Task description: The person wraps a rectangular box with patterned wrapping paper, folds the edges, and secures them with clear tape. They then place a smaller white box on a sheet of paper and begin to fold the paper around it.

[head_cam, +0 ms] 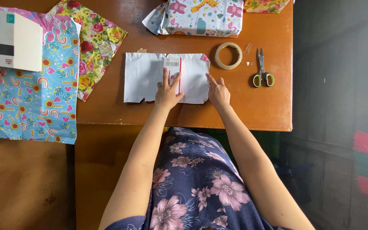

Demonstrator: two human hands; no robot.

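Small box (173,68) on white paper (143,76)

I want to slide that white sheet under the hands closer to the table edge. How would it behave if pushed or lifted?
The white paper sheet would probably flop if lifted: it looks thin, lies flat, and its edges are ragged. Pushed, it may buckle, or carry along the small box on it. The left hand and right hand press it down, so it likely shifts easily when free.
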